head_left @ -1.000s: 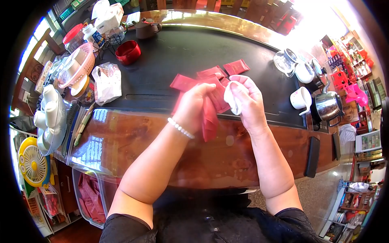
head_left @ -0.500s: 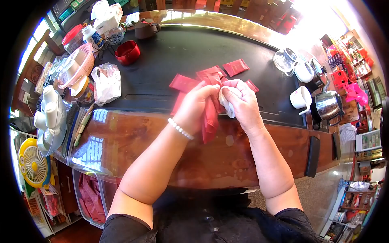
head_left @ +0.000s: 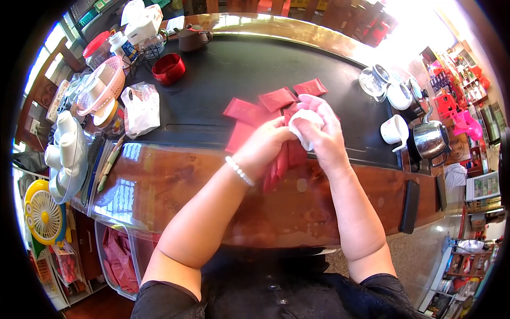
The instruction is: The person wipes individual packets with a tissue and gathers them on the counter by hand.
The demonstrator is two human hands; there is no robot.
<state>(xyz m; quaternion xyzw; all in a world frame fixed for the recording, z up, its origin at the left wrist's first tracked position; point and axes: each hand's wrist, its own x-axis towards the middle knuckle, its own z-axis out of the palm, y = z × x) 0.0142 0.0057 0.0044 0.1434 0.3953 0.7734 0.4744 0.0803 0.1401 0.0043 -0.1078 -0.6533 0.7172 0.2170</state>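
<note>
My left hand (head_left: pixel 265 143), with a white bead bracelet at its wrist, is closed on several red packets (head_left: pixel 281 162) that hang below its fingers. Just right of it, my right hand (head_left: pixel 324 133) holds a crumpled white cloth or tissue (head_left: pixel 305 126) between thumb and fingers, close to the held packets. More red packets lie on the black tray behind the hands: one (head_left: pixel 310 87) at the back right, one (head_left: pixel 277 99) in the middle and another (head_left: pixel 244 110) at the left. My hands hide part of the pile.
A red bowl (head_left: pixel 168 69), a teapot (head_left: pixel 192 38) and a plastic bag (head_left: pixel 141 109) stand at the left. On the right are a white cup (head_left: pixel 393 129), a metal kettle (head_left: pixel 431 139) and a glass pot (head_left: pixel 373 80). A bin (head_left: pixel 118 255) of red wrappers is lower left.
My right hand has pulled slightly back from the left, its fingers more raised, with the white cloth showing more. The held packets have shifted with my left hand.
</note>
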